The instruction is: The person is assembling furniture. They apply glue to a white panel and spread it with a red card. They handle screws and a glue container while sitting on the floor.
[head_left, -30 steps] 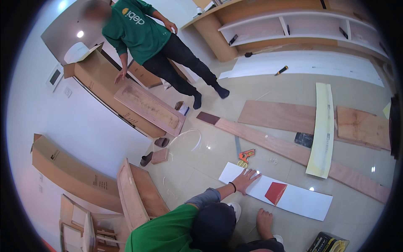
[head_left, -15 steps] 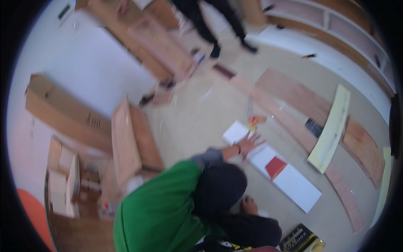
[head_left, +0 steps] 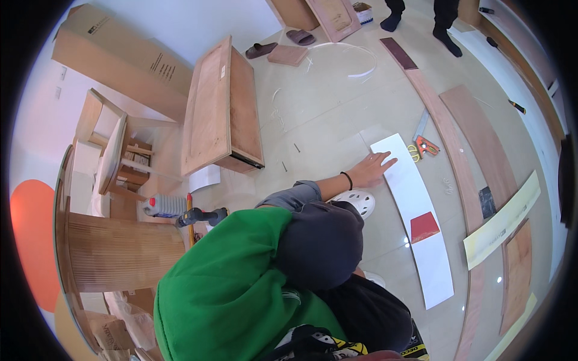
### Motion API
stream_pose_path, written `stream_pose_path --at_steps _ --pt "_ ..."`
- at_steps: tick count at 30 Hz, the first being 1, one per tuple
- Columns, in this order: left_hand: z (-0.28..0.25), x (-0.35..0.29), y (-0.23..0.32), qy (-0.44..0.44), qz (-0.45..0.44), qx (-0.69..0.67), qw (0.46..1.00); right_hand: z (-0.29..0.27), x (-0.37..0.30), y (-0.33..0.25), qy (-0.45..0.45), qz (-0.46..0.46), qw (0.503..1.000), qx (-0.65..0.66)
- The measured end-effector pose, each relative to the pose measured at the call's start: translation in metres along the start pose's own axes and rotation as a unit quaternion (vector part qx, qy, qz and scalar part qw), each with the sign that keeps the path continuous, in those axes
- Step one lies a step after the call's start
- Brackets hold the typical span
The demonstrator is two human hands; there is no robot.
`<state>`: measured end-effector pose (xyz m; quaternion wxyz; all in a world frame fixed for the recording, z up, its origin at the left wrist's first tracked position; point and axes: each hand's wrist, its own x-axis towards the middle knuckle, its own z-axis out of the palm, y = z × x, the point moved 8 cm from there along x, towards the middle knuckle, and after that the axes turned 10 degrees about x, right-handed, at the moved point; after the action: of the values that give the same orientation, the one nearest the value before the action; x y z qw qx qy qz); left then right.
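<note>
My left hand (head_left: 368,171) lies with its fingers spread on the far end of a long, narrow white board (head_left: 406,189) on the floor. A black band circles that wrist, and the sleeve is green with a grey cuff. Nearer to me, a red patch (head_left: 425,227) crosses the board. Just beyond its far right edge are yellow scissors handles (head_left: 413,153) and an orange-handled tool (head_left: 426,146) with a metal blade. My right hand is almost wholly hidden behind my dark-clothed knee; only a sliver of skin shows there, its fingers unseen. A white clog (head_left: 360,203) shows below my left wrist.
Long wooden boards (head_left: 448,144) and a pale yellow strip (head_left: 503,219) lie to the right. Left stand an open wooden box (head_left: 208,114), a chair (head_left: 114,147), a power drill (head_left: 201,216) and a grey bottle (head_left: 165,206). Another person's feet (head_left: 445,42) are at the far right.
The view has turned, bringing the white board further right and more upright. My left hand stays on its far end. My right hand, visible between the knees before, is now mostly hidden.
</note>
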<state>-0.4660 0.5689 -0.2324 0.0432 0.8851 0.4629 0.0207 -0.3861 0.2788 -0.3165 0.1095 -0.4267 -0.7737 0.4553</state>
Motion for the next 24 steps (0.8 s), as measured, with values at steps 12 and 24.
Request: stream_pose_path --at_steps 12,24 --pt "-0.124 -0.203 -0.267 0.093 -0.368 0.192 0.905 -0.039 0.034 -0.026 0.045 0.061 0.985 0.154" --pt "-0.19 -0.359 -0.397 -0.167 -0.501 0.233 0.817 -0.1 -0.105 0.071 0.545 0.236 0.704 0.39"
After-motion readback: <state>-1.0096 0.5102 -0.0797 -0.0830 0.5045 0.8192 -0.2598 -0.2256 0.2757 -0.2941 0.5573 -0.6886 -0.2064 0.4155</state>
